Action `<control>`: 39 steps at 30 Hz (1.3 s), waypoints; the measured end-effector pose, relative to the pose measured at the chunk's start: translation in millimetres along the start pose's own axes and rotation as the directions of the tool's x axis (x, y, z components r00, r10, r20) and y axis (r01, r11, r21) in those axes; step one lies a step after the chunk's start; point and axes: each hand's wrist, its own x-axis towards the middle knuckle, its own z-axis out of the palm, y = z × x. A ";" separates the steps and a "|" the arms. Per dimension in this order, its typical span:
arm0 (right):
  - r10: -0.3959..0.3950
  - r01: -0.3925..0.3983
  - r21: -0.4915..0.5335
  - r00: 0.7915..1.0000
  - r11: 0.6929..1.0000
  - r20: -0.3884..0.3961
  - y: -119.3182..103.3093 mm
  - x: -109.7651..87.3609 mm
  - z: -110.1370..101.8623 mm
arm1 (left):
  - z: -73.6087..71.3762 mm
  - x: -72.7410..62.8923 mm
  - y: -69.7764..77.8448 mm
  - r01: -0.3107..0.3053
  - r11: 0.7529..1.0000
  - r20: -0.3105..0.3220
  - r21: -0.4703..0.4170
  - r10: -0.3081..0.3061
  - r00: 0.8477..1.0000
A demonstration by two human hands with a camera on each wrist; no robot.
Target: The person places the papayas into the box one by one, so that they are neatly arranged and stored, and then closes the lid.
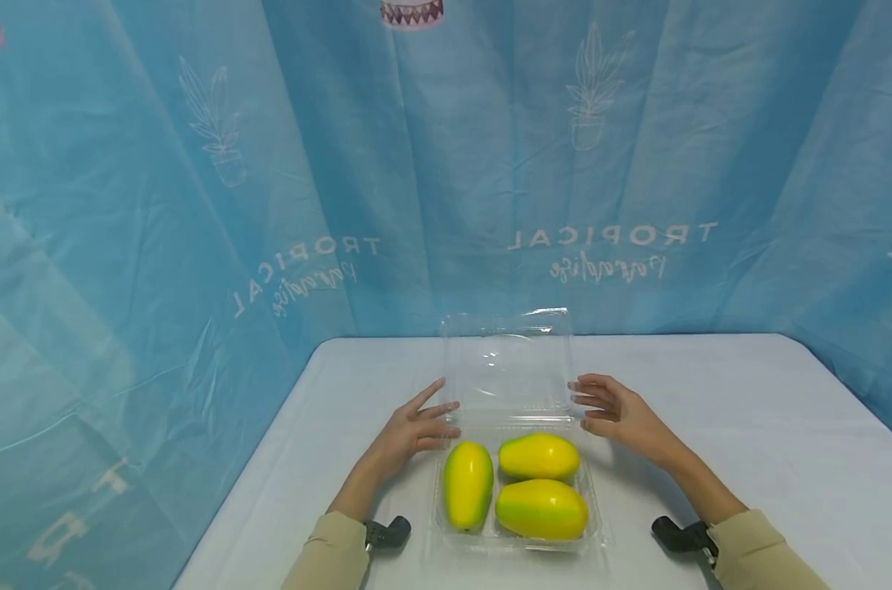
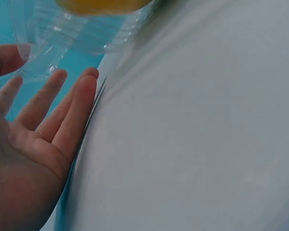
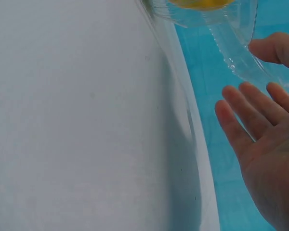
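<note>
A clear plastic clamshell box [image 1: 596, 524] lies on the table with its lid [image 1: 508, 369] raised at the back. Inside are three smooth yellow-green fruits that look like papayas: one [image 1: 468, 486] stands lengthwise at the left, while two [image 1: 539, 456] [image 1: 541, 510] lie crosswise at the right. My left hand [image 1: 416, 428] is at the box's left rear, fingers spread and fairly straight beside the hinge. At the lid's lower right edge, my right hand [image 1: 621, 414] has its fingers loosely bent. Both wrist views show the palms with nothing gripped; whether fingertips touch the plastic I cannot tell.
A white-covered table [image 1: 748, 426] extends to both sides of the box. Behind it and at the left hangs a blue printed curtain [image 1: 446, 180]. A dark wrist mount [image 1: 388, 533] sits on the left wrist, and another dark mount [image 1: 680, 537] on the right.
</note>
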 end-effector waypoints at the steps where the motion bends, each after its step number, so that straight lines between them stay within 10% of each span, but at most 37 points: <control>1: -0.003 0.003 -0.003 1.000 1.000 -0.003 -2.1 0.0 1.0 | 0.3 -0.6 0.4 -0.003 1.000 -0.005 -0.007 0.003 1.000; 21: -0.171 0.167 -0.129 0.985 0.978 -0.020 -13.5 -3.1 10.8 | 9.8 -7.1 -5.9 -0.124 0.990 -0.077 -0.062 0.120 0.990; 39: -0.119 0.117 -0.134 0.993 0.984 -0.008 -0.4 -4.2 10.6 | 9.7 -10.3 -4.8 -0.144 0.989 -0.087 -0.026 0.142 0.986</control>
